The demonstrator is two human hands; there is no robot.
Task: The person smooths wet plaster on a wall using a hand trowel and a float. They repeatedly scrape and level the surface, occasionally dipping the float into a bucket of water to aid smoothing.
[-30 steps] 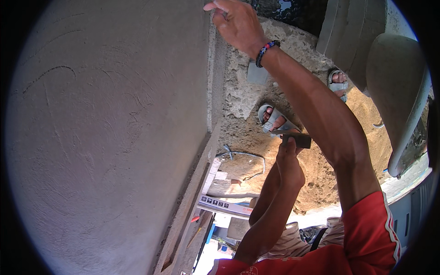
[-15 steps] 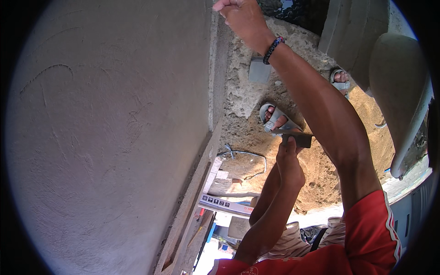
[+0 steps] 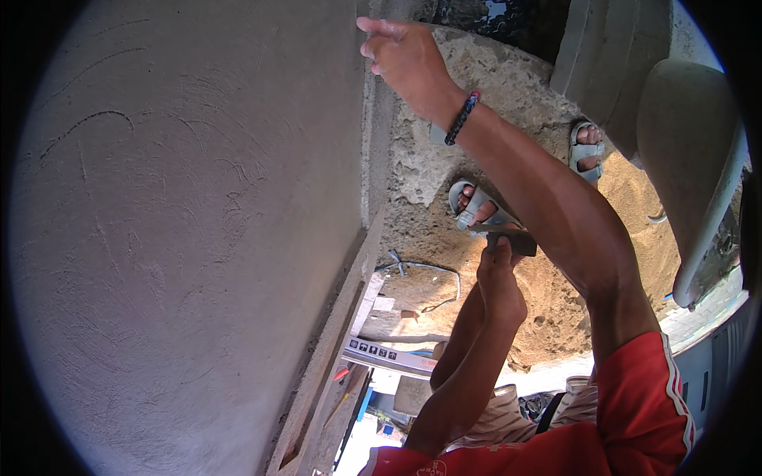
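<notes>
My right hand (image 3: 413,67), with a dark braided bracelet (image 3: 463,119) at its wrist, reaches to the upright edge of a grey plastered wall (image 3: 198,206). Its fingers are bent inward, the tips at the wall's edge; whatever they may hold is hidden. Lower down, my left hand (image 3: 500,282) is closed around a flat dark tool (image 3: 512,241) with a thin plate edge and a block-like grip, its exact kind unclear. That tool is held away from the wall, in front of my sandalled foot. Curved scratch marks run across the plaster.
Sandy ground (image 3: 556,317) and rough concrete (image 3: 476,71) lie beneath me, with sandals (image 3: 480,208) on my feet. A grey strap loop (image 3: 429,265) lies near the wall's base. At right stands a large curved grey object (image 3: 690,159). A printed white strip (image 3: 389,355) crosses below.
My right hand has moved down along the wall's edge and a little left, toward me. The left hand and its tool have barely shifted.
</notes>
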